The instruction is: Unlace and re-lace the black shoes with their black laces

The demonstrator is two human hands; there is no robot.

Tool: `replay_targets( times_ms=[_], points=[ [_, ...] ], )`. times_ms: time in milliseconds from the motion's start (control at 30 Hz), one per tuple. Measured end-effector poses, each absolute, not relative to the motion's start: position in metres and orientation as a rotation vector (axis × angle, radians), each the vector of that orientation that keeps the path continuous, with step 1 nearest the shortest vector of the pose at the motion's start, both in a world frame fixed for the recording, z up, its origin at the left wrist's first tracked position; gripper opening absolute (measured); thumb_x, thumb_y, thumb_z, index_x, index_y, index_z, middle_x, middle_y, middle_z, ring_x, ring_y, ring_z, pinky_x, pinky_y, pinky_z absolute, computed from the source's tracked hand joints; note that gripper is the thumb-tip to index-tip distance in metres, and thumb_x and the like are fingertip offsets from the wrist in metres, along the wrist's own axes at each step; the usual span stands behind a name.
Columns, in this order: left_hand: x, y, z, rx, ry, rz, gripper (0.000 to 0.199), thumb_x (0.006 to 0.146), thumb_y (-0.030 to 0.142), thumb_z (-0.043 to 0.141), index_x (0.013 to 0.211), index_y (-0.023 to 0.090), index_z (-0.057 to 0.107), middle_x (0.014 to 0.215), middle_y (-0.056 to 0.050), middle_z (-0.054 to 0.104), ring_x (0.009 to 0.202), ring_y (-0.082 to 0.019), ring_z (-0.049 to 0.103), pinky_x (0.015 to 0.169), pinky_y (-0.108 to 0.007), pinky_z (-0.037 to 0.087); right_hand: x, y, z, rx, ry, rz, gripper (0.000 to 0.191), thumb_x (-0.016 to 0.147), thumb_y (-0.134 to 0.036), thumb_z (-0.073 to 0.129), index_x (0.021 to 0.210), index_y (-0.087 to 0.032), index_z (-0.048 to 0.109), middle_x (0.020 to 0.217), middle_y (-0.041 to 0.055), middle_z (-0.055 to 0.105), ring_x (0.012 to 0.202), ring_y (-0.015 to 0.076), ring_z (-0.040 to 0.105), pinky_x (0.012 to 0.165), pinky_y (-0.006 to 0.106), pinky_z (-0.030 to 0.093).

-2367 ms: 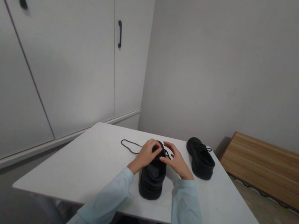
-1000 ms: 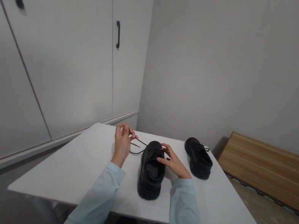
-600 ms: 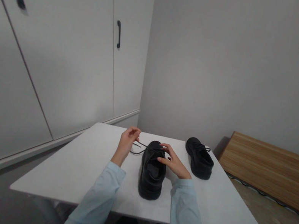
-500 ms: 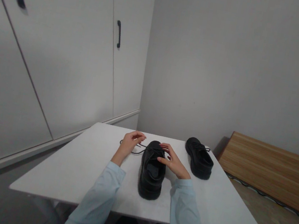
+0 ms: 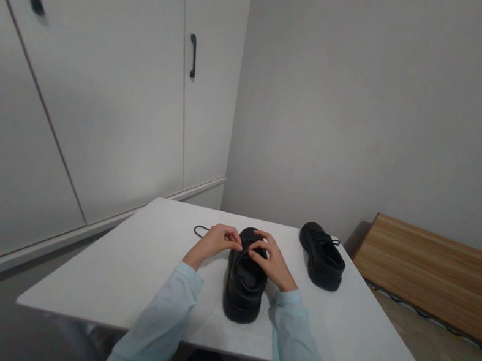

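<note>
A black lace-up shoe (image 5: 243, 296) stands upright on the white table, its heel toward me and its toe pointing away. Over its left side, my left hand (image 5: 218, 242) pinches with thumb and fingertips at the shoelace. From the right, my right hand (image 5: 270, 258) curves over the laced front, thumb and forefinger closed together at the lace. The fingers cover much of the lacing, so the exact grip is partly hidden. A loop of black shoelace (image 5: 199, 229) lies on the table left of my left hand.
A second black shoe (image 5: 323, 257) with its lace tied sits toward the table's back right. The white table (image 5: 120, 284) meets a cabinet (image 5: 99, 87) at left and a wall behind. A wooden board (image 5: 438, 277) leans low on the right.
My left hand has moved right, from beside the shoe to its lacing. My right hand has shifted slightly left, and its thumb and forefinger have come together.
</note>
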State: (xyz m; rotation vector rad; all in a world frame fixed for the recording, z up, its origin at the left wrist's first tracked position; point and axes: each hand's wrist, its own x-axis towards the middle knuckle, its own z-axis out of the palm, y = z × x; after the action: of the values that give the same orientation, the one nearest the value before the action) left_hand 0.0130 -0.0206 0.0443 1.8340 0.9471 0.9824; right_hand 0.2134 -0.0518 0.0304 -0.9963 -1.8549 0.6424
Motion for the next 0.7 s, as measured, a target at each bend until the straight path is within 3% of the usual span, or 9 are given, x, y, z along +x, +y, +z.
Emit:
replay_targets(
  times_ms=[233, 700],
  points=[
    [0.0173, -0.0211, 0.0423, 1.9, 0.947, 0.987, 0.026, 0.064, 0.04, 0.073, 0.064, 0.014, 0.069, 0.063, -0.004, 0.067, 0.061, -0.015, 0.058, 0.061, -0.026, 0.043, 0.2096, -0.0513, 0.0299, -1.008, -1.818, 0.657, 0.005, 0.072, -0.026, 0.069, 0.074, -0.024, 0.072, 0.125, 0.0055, 0.056, 0.122, 0.0252, 0.045, 0.107, 0.044, 0.028],
    [0.0229, -0.0197, 0.0396, 1.832, 0.897, 0.998, 0.02, 0.06, 0.03, 0.076, 0.065, 0.013, 0.067, 0.061, -0.001, 0.063, 0.059, -0.013, 0.054, 0.061, -0.025, 0.04, 0.2073, -0.0497, 0.0275, -0.993, -1.815, 0.689, 0.006, 0.07, -0.029, 0.071, 0.07, -0.023, 0.072, 0.125, 0.0067, 0.057, 0.121, 0.027, 0.047, 0.106, 0.046, 0.029]
  ],
)
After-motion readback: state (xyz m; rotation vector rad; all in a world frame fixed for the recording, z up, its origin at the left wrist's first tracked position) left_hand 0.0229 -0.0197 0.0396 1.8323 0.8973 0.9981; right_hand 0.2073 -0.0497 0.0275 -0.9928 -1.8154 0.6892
